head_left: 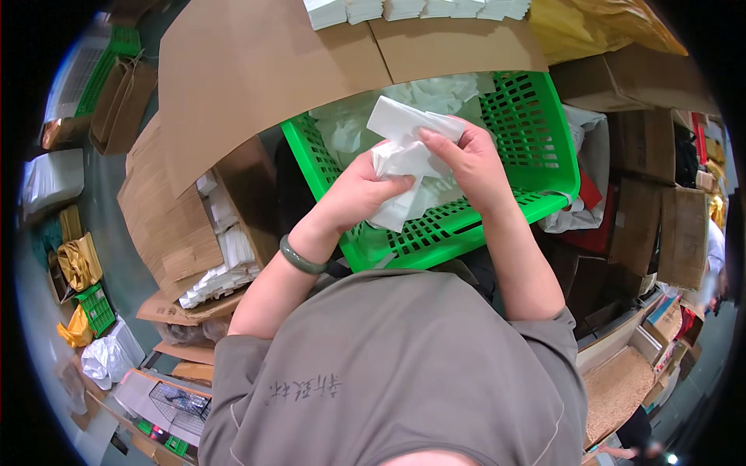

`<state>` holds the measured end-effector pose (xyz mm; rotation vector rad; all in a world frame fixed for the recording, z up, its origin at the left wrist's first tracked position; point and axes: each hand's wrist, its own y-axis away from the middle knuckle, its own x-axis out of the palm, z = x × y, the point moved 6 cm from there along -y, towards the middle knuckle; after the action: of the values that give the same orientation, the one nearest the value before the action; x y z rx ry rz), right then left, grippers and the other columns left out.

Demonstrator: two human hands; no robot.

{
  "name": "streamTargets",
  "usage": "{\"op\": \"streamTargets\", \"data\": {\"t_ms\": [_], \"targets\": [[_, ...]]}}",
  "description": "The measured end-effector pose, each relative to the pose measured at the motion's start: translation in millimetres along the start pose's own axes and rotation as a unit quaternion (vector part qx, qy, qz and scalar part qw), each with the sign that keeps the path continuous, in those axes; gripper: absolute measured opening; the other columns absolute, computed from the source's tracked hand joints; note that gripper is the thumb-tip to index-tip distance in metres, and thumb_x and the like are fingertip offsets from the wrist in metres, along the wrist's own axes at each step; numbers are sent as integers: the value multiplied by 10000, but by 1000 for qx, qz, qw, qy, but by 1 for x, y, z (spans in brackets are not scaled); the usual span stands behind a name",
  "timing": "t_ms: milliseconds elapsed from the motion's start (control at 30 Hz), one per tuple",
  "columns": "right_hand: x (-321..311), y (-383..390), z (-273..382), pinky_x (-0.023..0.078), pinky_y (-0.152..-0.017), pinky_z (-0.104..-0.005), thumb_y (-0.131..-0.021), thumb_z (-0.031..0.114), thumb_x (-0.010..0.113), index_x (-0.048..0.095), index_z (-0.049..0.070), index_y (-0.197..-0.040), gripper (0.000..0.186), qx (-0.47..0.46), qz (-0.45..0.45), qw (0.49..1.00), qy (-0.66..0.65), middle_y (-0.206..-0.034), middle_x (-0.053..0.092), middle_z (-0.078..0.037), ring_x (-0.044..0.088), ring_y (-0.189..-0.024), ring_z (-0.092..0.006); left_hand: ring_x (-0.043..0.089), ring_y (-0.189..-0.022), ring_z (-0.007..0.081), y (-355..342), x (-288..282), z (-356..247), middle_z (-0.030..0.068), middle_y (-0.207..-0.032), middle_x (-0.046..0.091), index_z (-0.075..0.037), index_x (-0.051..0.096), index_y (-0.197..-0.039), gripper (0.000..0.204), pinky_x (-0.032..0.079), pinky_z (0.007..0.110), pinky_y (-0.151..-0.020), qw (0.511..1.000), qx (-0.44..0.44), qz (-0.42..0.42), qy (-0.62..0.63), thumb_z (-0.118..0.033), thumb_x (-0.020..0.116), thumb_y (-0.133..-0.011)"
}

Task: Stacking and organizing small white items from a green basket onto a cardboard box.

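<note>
My left hand [353,193] and my right hand [475,161] are raised over a green plastic basket [548,132] with slotted walls. Between them they grip a small bunch of flat white paper pieces [406,147]. My right thumb presses on the upper pieces, while the left thumb lies across the lower ones, which fan downward. Whether these are folded sheets or paper sleeves I cannot tell. Inside the basket lies a loose heap of thin, whitish crumpled pieces [342,128]. A dark green bangle [301,256] circles my left wrist.
Cardboard [264,70] overhangs the basket's far side, with white paper stacks [404,9] on top. At the left, an open carton [221,225] holds more white stacks. Brown boxes [641,147] and yellow plastic [606,27] crowd the right. Another person's hand [618,452] shows at lower right.
</note>
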<state>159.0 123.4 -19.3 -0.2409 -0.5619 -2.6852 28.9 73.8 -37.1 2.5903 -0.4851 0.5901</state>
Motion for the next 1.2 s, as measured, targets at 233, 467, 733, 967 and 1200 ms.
{"op": "streamTargets", "data": {"t_ms": [233,467,733,967,1200], "targets": [[-13,8,23,495,-801,-278,-906,123,580,575,-8,-1155,282,-126,-114,961,-217,-1044,642,-47,611,-941,-121,611,-948,146,0,-16,-1,46,-1060,635,-33,559,-1177,300,491,307,-842,992,-3,-84,94,-57,575,-879],[34,28,-38,509,-811,-277,-903,110,584,522,12,-1227,344,44,-84,969,-229,-1119,619,-58,611,-984,-134,605,-1006,175,-7,-23,-4,69,-1125,612,-30,519,-1205,331,493,328,-875,958,49,-120,257,-208,566,-929],[48,31,-38,488,-816,-271,-871,105,642,530,7,-1215,375,24,-22,995,-94,-1104,621,-53,600,-964,-119,599,-922,126,-3,-35,2,26,-1026,618,-50,548,-1125,232,492,294,-815,965,106,-152,185,-148,579,-918],[-7,44,-26,473,-778,-247,-924,115,566,554,5,-1125,230,-61,-138,988,-21,-994,630,-24,582,-883,-89,604,-921,125,0,-35,-7,22,-999,631,-44,568,-1115,216,490,291,-810,950,157,-199,183,-89,574,-904],[27,31,-5,439,-748,-232,-908,159,606,604,14,-1064,213,-102,-66,983,138,-953,589,-1,545,-851,-79,602,-927,121,0,-26,-3,22,-1018,630,-43,559,-1139,247,486,290,-820,975,116,-142,122,-139,585,-912]]}}
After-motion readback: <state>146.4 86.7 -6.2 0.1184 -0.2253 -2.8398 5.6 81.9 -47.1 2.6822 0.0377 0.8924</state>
